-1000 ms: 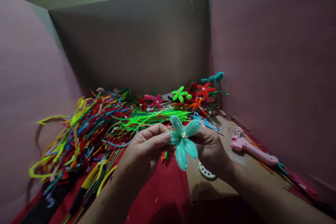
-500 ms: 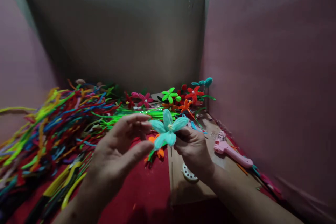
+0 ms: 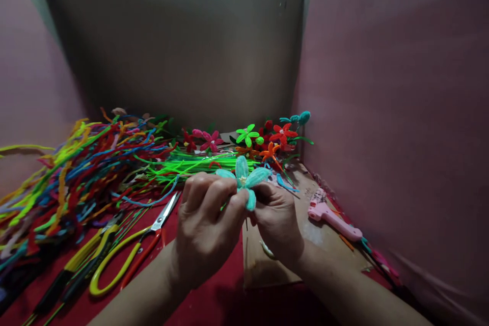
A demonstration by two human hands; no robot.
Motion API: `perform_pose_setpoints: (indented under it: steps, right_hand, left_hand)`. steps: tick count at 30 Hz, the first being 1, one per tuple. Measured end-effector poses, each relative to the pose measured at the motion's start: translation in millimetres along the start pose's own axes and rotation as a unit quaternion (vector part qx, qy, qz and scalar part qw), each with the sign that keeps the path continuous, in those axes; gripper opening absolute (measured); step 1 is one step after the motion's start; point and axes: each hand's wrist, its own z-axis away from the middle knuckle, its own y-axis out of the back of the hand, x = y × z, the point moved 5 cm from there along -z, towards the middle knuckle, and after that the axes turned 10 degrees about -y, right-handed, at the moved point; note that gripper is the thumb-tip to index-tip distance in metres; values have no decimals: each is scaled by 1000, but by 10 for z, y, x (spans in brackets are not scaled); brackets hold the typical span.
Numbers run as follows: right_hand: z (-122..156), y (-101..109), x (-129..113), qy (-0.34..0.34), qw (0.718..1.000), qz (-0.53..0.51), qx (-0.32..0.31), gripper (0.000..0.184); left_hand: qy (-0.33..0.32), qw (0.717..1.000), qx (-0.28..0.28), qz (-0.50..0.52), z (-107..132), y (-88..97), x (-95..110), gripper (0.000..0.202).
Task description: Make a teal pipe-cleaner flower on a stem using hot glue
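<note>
A teal pipe-cleaner flower [image 3: 243, 178] with a small pale centre sits between both of my hands, above the red cloth. My left hand [image 3: 208, 226] is curled, its fingers pinched on the flower's left petals. My right hand [image 3: 277, 221] is closed under the flower from the right and holds it from below. Part of the flower's lower petals is hidden behind my fingers.
A big heap of coloured pipe cleaners [image 3: 80, 163] fills the left. Finished flowers [image 3: 267, 140] stand at the back. Yellow-handled scissors [image 3: 130, 249] and pliers [image 3: 82, 257] lie front left. A pink glue gun [image 3: 332, 216] rests on cardboard [image 3: 267, 265] at right. Walls close in on three sides.
My left hand, open half a second ago, has closed onto the flower's petals. The flower has dropped slightly. The view has shifted, and the scissors now show.
</note>
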Motion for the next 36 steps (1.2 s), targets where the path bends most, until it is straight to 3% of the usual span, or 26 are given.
perform_pose_setpoints:
  steps: [4, 7, 11, 14, 20, 22, 26, 28, 32, 36]
  right_hand:
    - [-8, -7, 37, -49, 997, -53, -13, 8]
    - [-38, -7, 71, -78, 991, -106, -27, 8]
    - [-89, -6, 121, -99, 983, -147, -39, 14]
    - [-106, -19, 135, -114, 978, -166, -55, 11]
    - [-80, -77, 178, -217, 951, -184, -119, 11]
    - [-67, -89, 196, -256, 936, -204, -129, 11]
    - [-47, -99, 224, -293, 918, -222, -146, 14]
    - [-36, -100, 244, -299, 914, -221, -158, 13]
    - [-22, -90, 297, -305, 911, -221, -171, 11]
    - [-27, -74, 321, -291, 925, -172, -174, 8]
  left_hand:
    - [-10, 1000, 10, 27, 65, -16, -18, 26]
    - [22, 998, 6, 64, 71, 50, -49, 39]
    - [176, 974, 42, 135, 98, 168, -229, 50]
    - [262, 940, 17, 218, 147, 108, -361, 39]
    - [263, 929, -19, 258, 142, -35, -440, 37]
    - [299, 907, -25, 297, 142, -89, -457, 40]
    - [370, 830, -39, 416, 167, -190, -455, 37]
    - [357, 839, -47, 408, 164, -186, -449, 28]
    - [256, 909, -71, 320, 127, -140, -414, 12]
    - [196, 936, -101, 275, 115, -145, -386, 8]
